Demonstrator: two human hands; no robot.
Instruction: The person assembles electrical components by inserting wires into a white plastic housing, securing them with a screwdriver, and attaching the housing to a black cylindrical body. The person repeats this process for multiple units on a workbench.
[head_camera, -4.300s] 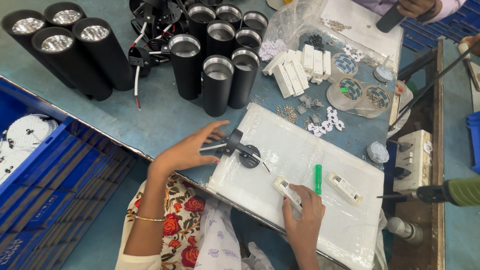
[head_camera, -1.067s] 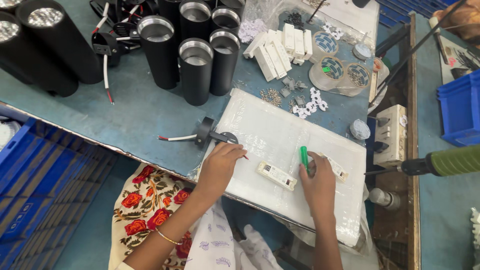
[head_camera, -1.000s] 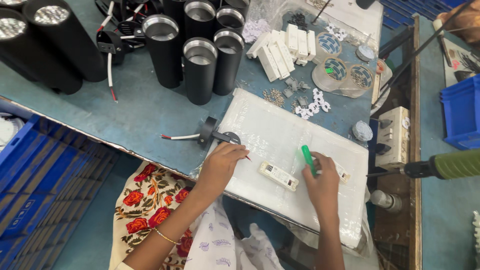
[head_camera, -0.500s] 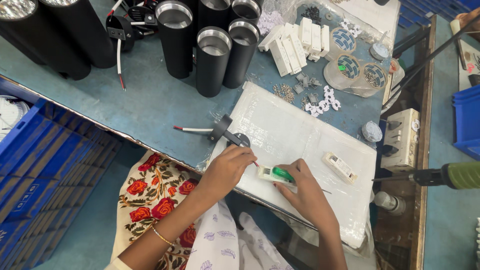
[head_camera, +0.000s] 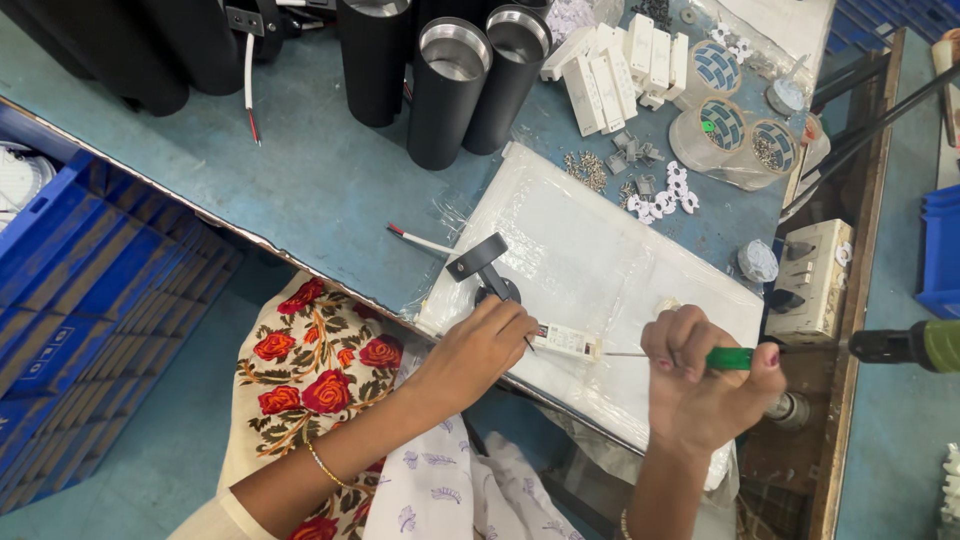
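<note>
A long workbench with a worn blue top runs across, its near edge chipped. Blue plastic crates sit below at one side (stacked close together) on a grey-blue floor.

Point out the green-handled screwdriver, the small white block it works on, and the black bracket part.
green-handled screwdriver (head_camera: 733, 358), head view, on the green handle beside the fist.
small white block (head_camera: 566, 342), head view, on its top face.
black bracket part (head_camera: 478, 257), head view, on the flat arm.
</note>
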